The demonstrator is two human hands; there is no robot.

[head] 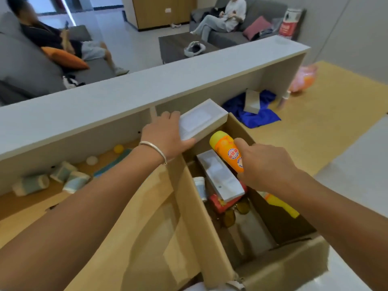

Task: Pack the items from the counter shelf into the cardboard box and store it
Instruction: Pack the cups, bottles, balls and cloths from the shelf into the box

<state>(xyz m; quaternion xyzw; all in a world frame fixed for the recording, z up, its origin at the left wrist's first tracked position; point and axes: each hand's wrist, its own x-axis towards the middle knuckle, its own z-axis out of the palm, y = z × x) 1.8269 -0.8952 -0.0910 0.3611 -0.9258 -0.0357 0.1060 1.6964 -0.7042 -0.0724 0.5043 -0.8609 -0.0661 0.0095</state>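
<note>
Cardboard box (212, 238) stands open on the floor against the desk (147, 89), holding a long white box (220, 175), red pack, cup and sunglasses. Left hand (165, 135) grips a white box (202, 120) over its far corner; right hand (264, 164) clasps an orange bottle (227, 150) above it.

Two white boxes (202, 120), two yellow bottles (227, 150), four paper cups (76, 181), one cardboard box (212, 238)

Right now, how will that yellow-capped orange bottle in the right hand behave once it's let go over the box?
The orange bottle is round-bodied, so it will probably roll. It looks like smooth plastic, likely slippery. The white box beneath slopes, so it may slide toward the sunglasses.
</note>
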